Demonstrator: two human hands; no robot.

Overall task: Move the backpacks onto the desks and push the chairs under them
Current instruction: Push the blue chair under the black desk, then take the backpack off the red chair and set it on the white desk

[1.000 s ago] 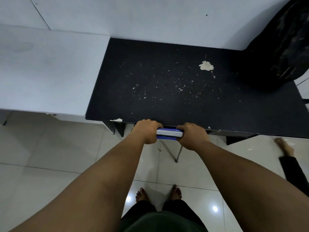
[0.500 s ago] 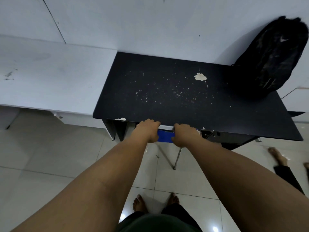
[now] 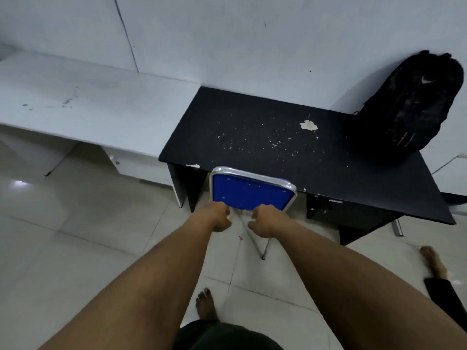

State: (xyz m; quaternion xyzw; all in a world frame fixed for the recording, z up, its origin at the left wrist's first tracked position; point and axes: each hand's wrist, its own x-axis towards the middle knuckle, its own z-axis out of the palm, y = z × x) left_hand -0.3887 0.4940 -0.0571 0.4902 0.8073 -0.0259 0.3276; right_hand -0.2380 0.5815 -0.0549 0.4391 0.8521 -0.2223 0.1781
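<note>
A black backpack [image 3: 414,107] stands on the far right corner of the black desk [image 3: 252,137], leaning on the wall. A chair with a blue backrest [image 3: 250,190] in a silver frame sits tucked under the desk's front edge; only its back and rear legs show. My left hand [image 3: 218,217] and right hand [image 3: 267,222] are just below the backrest's lower edge, with fingers curled. The top rail is free of both hands. Whether they still hold the chair is unclear.
A white desk [image 3: 88,109] adjoins the black one on the left. Another person's bare foot [image 3: 432,261] and dark trouser leg are on the tiled floor at right. A dark chair part [image 3: 454,198] pokes in at the right edge. My own foot [image 3: 206,304] is below.
My hands have come off the backrest's top rail and now sit lower. The view has pulled back and up, so the whole backrest and backpack show.
</note>
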